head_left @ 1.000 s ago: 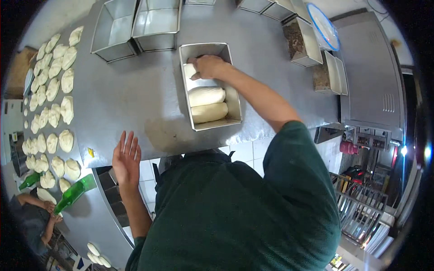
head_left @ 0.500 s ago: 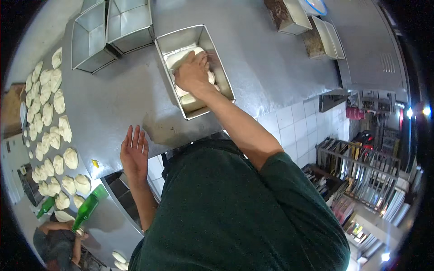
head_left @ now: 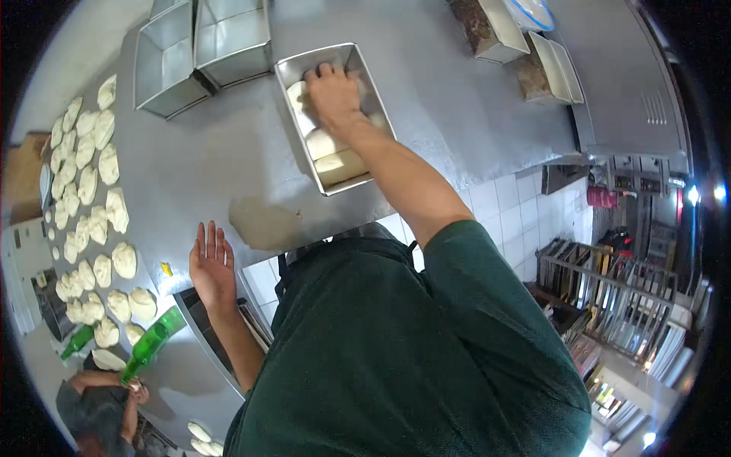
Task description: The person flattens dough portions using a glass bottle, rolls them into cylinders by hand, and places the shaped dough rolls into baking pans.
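A rectangular metal loaf tin [head_left: 369,91] stands on the steel worktable in front of me, with pale dough pieces [head_left: 320,143] lying inside. My right hand [head_left: 335,99] reaches down into its far part, fingers bent over the dough at that end; the fingertips are hidden. My left hand [head_left: 213,266] hangs by the table's front edge, palm turned up, fingers stretched and holding nothing.
Other loaf tins [head_left: 232,46] stand at the back left. Many dough lumps [head_left: 87,186] cover the left side, beside a green bottle [head_left: 152,344] and a co-worker [head_left: 99,407]. Filled tins [head_left: 544,68] stand back right. A yellow scrap [head_left: 166,269] lies near the left corner.
My right hand has moved toward the tin's far end, uncovering dough at the near end, and its fingers are more bent. The left hand stays open, slightly lower.
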